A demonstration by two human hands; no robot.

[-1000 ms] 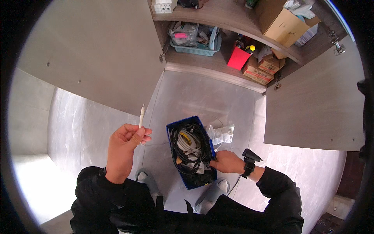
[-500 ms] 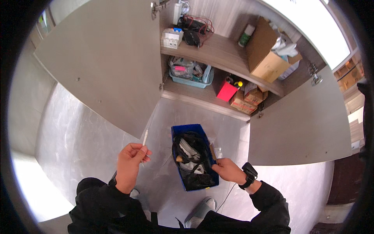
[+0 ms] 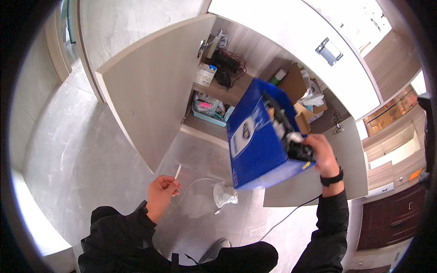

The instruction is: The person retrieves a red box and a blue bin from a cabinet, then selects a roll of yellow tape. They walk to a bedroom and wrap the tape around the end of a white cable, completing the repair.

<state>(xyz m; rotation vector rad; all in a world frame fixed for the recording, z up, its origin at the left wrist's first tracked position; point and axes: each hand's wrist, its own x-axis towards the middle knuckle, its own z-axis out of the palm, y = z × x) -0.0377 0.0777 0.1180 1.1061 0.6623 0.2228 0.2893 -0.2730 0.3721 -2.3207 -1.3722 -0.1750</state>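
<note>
My right hand [image 3: 321,152] grips the near right rim of a blue cardboard box [image 3: 255,145], holding it up off the floor. The box tilts, so its printed side faces me and its open top leans to the right. Inside lie black plastic and whitish items [image 3: 295,136], blurred and hard to name. My left hand [image 3: 163,191] is closed in a pinch on a thin white stick-like piece [image 3: 178,171] that points upward. On the floor between my hands lies a clear plastic bag [image 3: 225,194] with a thin white cable beside it.
An open cabinet holds a light-blue basket [image 3: 209,117], a white box [image 3: 205,75], black and red cables [image 3: 230,66] and an open cardboard carton [image 3: 314,102]. Its left door [image 3: 154,82] swings out beside my left hand; the right door [image 3: 339,179] stands behind the box. A dark cable [image 3: 291,213] crosses the floor.
My right hand has raised the blue box from the floor, up and to the right, tilting it. The plastic bag on the floor is now exposed. The left hand still pinches the white piece.
</note>
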